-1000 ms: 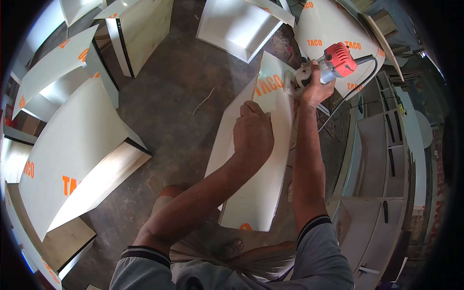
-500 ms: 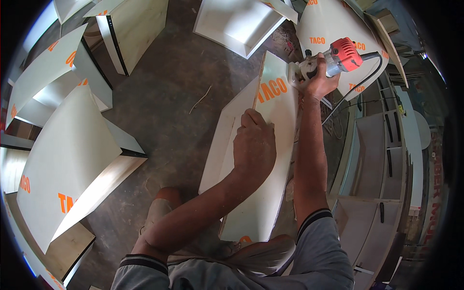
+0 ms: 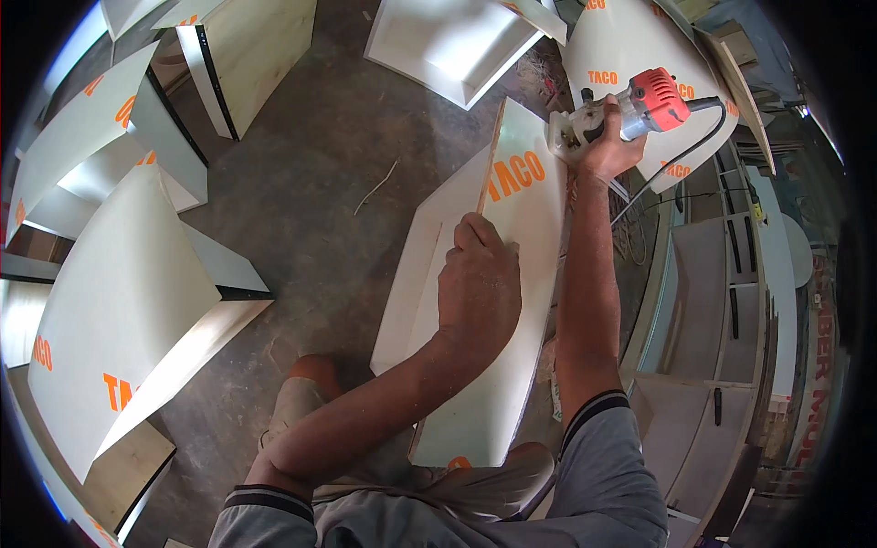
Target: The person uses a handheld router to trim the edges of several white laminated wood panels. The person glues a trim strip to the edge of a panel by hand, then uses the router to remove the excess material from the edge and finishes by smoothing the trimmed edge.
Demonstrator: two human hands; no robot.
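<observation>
The right hand (image 3: 614, 151) is wrapped firmly around the barrel of a power tool (image 3: 637, 111), its fingers spread only as wide as the body. The tool lies across the line of the forearm: its long axis runs nearly sideways, pale base to the left, red motor end to the right and a little farther away. The base sits at the right edge of a white panel (image 3: 530, 228), near its far end.

The left hand (image 3: 480, 279) is clenched over the panel's left edge, about midway along — its fingertips are hidden. The panel stretches lengthwise from the person's lap outward, its far end slanting right.

A black cable (image 3: 699, 146) loops from the motor end. Beyond lie an open white box (image 3: 448, 55) and an orange-marked sheet (image 3: 594, 46); white cabinet boxes (image 3: 128, 274) stand left on the dark floor (image 3: 320, 219).
</observation>
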